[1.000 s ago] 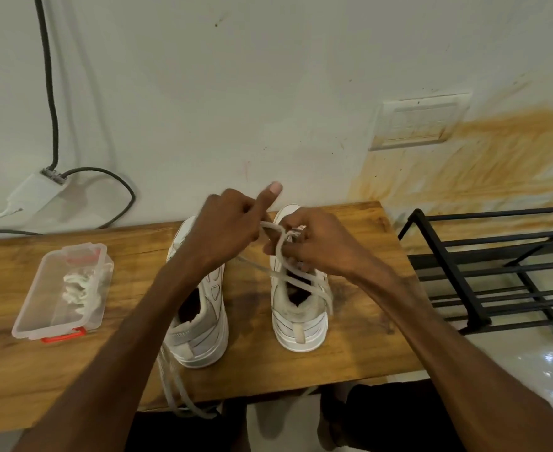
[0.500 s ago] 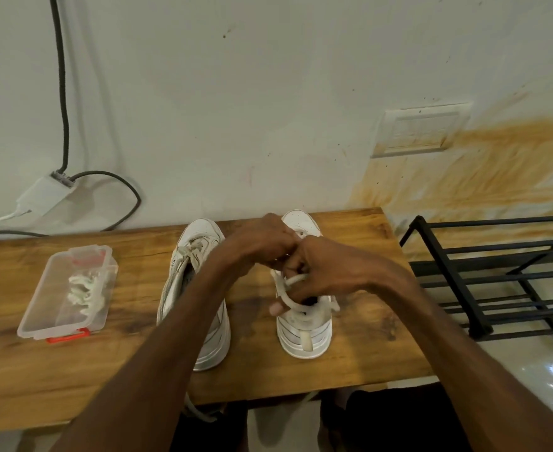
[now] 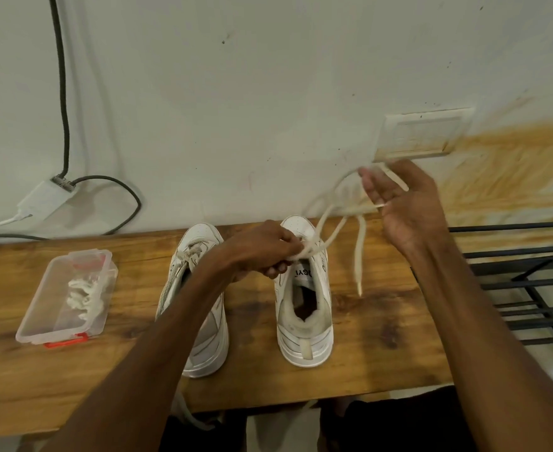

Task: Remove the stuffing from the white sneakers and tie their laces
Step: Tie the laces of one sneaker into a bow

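Pointing toes at the table's (image 3: 382,353) far edge, your two grubby white sneakers stand mid-table. Your left hand (image 3: 262,249) pinches the lace (image 3: 330,220) above the right sneaker (image 3: 304,321). Your right hand (image 3: 405,207) is up, fingers loose, lace draped across.

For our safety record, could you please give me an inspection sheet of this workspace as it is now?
Surface: wooden table, dark patches.
Job's things: right sneaker upright, no stuffing seen inside, lace half tied; left sneaker beside it, laces loose, hanging over the front edge.
Clutter: clear container holding white stuffing.
Hands: left hand pinches the lace at the knot; right hand raised, lace across its fingers.
Cables: dark cable runs down the wall into a white adapter.
Surroundings: stained wall, wall plate, black rack at right.
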`<action>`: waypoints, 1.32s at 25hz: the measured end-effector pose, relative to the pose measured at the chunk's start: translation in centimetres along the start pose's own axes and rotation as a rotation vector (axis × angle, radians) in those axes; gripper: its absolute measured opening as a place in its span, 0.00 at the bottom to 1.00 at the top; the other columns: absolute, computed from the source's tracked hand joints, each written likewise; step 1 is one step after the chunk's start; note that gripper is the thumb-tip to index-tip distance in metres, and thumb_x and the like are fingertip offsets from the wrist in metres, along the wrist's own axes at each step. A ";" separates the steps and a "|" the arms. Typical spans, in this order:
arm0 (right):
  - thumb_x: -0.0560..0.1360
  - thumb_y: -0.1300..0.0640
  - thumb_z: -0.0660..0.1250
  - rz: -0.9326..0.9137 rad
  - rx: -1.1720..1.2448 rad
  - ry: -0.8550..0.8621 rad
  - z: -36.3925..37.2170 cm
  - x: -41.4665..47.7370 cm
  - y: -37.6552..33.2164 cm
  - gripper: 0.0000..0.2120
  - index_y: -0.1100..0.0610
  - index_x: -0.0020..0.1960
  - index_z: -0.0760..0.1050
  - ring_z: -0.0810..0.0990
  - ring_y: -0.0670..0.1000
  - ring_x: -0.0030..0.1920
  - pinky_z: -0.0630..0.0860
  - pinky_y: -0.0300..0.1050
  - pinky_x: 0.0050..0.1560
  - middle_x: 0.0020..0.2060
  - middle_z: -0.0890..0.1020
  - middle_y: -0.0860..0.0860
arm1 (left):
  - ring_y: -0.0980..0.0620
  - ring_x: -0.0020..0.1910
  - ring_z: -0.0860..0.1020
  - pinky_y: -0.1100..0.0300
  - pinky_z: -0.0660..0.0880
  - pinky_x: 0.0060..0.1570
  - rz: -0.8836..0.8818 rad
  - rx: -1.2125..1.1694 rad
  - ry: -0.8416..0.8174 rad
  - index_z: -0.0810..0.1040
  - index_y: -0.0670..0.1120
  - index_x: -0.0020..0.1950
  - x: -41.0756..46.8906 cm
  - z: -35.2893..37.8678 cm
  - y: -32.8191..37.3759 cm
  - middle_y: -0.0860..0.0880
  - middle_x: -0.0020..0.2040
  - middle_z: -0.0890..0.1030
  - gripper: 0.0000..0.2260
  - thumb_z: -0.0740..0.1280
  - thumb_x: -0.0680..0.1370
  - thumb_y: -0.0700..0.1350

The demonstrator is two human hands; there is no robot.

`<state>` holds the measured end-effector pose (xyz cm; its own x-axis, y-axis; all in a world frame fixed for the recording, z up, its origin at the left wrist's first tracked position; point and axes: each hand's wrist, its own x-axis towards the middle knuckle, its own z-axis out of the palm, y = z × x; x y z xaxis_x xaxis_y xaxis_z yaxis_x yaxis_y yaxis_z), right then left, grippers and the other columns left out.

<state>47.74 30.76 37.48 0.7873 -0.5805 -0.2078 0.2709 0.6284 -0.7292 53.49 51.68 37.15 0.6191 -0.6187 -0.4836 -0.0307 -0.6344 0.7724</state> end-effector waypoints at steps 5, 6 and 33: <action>0.72 0.67 0.66 -0.197 -1.072 -0.144 0.9 -1.0 4.1 0.19 0.57 0.62 0.76 0.84 0.49 0.40 0.80 0.42 0.41 0.55 0.81 0.48 | 0.54 0.35 0.79 0.62 0.74 0.35 0.232 0.537 0.264 0.85 0.48 0.45 0.8 -0.7 -1.0 0.50 0.37 0.82 0.07 0.77 0.69 0.47; 0.73 0.68 0.66 -0.126 -1.137 -0.289 1.2 -1.6 4.8 0.14 0.58 0.57 0.79 0.85 0.50 0.39 0.80 0.41 0.38 0.50 0.84 0.51 | 0.54 0.36 0.79 0.60 0.75 0.37 0.277 0.578 0.340 0.85 0.49 0.44 0.8 -1.1 -1.2 0.52 0.35 0.82 0.05 0.76 0.70 0.46; 0.70 0.68 0.71 -0.281 -1.466 -0.510 0.8 -2.3 5.1 0.06 0.59 0.42 0.80 0.82 0.45 0.33 0.76 0.33 0.35 0.33 0.84 0.52 | 0.50 0.52 0.80 0.58 0.76 0.50 0.336 0.462 0.339 0.79 0.45 0.60 1.0 1.1 -0.3 0.48 0.52 0.83 0.15 0.70 0.76 0.50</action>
<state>47.73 35.73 34.78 0.9844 -0.1688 0.0494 -0.0775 -0.6683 -0.7399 53.28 50.70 36.00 0.7273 -0.6855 -0.0326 -0.5517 -0.6123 0.5664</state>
